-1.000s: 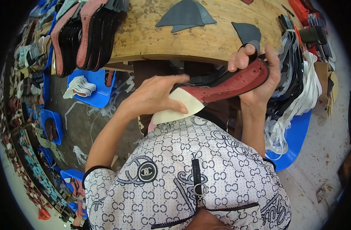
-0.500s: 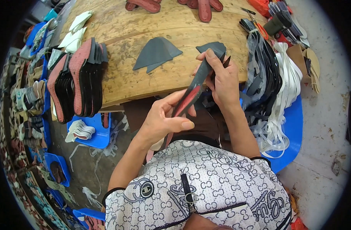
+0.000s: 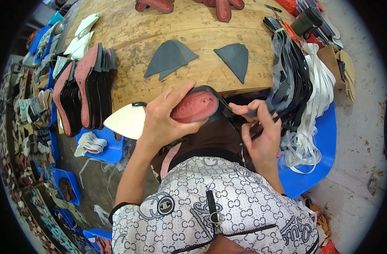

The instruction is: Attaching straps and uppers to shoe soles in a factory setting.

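Note:
My left hand (image 3: 161, 114) grips a pointed shoe sole (image 3: 194, 106) across its middle. Its rounded end, red with a dark rim, faces right, while a cream pointed end (image 3: 128, 122) sticks out at the left. My right hand (image 3: 263, 137) is just right of the sole's rounded end, fingers bent and closed. A slim dark piece shows among those fingers, with a small grey flap at their tips; I cannot make out their kind. Between that hand and the sole's rim runs a thin dark line. Ahead on the wooden table (image 3: 130, 27) lie grey fan-shaped pieces (image 3: 170, 59) and another grey piece (image 3: 235, 60).
Stacked red-and-black soles (image 3: 87, 84) stand at the table's left edge. Red soles (image 3: 223, 9) lie at the far side. Bundled black strips (image 3: 290, 80) and white strips (image 3: 314, 93) hang at right above a blue chair (image 3: 324, 144). Orange-handled scissors (image 3: 289, 30) lie behind.
The sole has turned from edge-on to showing its red face, and its cream end has come out left. My right hand has moved down and away from the grey piece on the table.

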